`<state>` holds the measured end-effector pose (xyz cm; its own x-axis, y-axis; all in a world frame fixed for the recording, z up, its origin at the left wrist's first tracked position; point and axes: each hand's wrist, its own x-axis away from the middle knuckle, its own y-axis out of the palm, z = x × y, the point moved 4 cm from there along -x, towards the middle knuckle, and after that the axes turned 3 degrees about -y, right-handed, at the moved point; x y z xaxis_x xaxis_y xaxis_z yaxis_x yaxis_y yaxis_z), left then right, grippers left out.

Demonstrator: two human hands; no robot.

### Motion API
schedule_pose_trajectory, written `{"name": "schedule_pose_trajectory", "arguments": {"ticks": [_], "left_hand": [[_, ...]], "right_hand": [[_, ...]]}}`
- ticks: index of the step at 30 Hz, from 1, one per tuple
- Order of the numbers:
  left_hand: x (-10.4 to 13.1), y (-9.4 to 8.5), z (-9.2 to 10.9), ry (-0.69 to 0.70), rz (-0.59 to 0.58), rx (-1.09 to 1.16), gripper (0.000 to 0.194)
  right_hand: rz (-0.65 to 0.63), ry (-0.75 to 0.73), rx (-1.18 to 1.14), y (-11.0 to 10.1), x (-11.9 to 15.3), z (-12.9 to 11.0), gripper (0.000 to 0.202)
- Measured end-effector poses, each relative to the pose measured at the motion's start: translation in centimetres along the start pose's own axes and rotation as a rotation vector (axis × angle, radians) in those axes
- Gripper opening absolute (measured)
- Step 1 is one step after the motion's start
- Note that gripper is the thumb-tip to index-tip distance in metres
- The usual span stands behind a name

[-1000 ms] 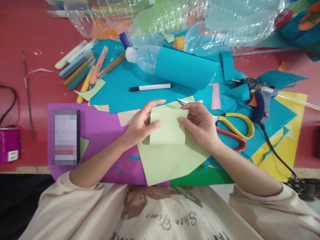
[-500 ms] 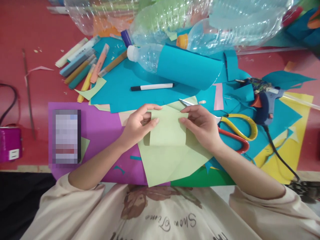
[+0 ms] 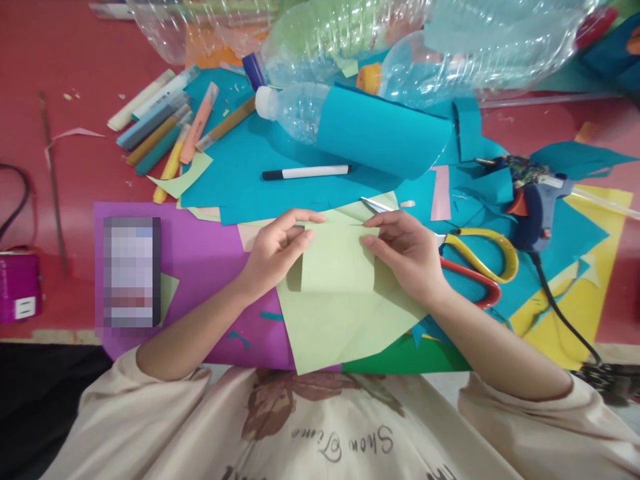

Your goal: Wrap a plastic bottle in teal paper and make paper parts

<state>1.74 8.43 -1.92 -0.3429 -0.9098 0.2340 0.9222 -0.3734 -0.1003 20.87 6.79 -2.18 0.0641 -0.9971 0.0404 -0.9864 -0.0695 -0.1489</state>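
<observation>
A small pale green piece of paper is held up between my two hands, above a larger pale green sheet. My left hand pinches its upper left corner between thumb and fingers. At the upper right corner, my right hand pinches the same piece. Partly under my right hand lie scissors with a yellow and a red handle; their blade tip shows beyond my fingers. A white marker with black ends rests on blue paper just past my hands.
A bottle wrapped in blue paper lies behind the marker, with large clear bottles beyond. Several markers lie at the left back, a phone on purple paper. On the right sits a glue gun with its cord.
The view has shifted very slightly. Both hands keep their hold on the small green paper, which has barely moved.
</observation>
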Motion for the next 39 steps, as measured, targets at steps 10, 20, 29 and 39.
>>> {"name": "schedule_pose_trajectory", "arguments": {"ticks": [10, 20, 29, 39], "left_hand": [[0.01, 0.03, -0.01, 0.003, -0.001, 0.004, 0.014], [-0.01, 0.0, -0.03, 0.035, 0.015, -0.022, 0.014], [-0.08, 0.03, 0.07, 0.04, 0.02, -0.034, 0.016], [0.09, -0.01, -0.11, 0.029, 0.036, -0.006, 0.026]], "right_hand": [[0.001, 0.009, 0.025, 0.05, -0.03, -0.05, 0.013], [0.005, 0.008, 0.017, 0.04, -0.1, -0.14, 0.013], [0.015, 0.01, -0.029, 0.02, -0.1, -0.14, 0.008], [0.027, 0.017, -0.067, 0.03, -0.16, -0.16, 0.009]]}}
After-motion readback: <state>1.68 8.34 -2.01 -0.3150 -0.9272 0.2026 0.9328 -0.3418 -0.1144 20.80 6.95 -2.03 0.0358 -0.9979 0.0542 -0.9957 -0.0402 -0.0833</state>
